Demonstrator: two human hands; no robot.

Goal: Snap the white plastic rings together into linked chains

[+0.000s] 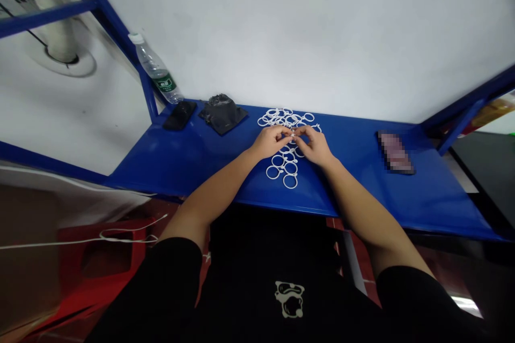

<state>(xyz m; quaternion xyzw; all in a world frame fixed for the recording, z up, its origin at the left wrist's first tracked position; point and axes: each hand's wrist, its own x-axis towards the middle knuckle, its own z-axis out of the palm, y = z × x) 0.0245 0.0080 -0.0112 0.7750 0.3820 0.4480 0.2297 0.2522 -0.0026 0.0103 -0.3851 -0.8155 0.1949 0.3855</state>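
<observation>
Two hands are meeting: our left hand [271, 141] and our right hand [314, 144] are pinching a small white piece [293, 135] amid the white rings [284, 165] on the blue table [225, 155]. We are guessing it is light, stiff and slick, so we are choosing its edges for holding. Our fingers are hiding which way it is pointing, but the near rings are lying flat, too round for a long side, little knobs [295, 161] sitting on the right.
</observation>
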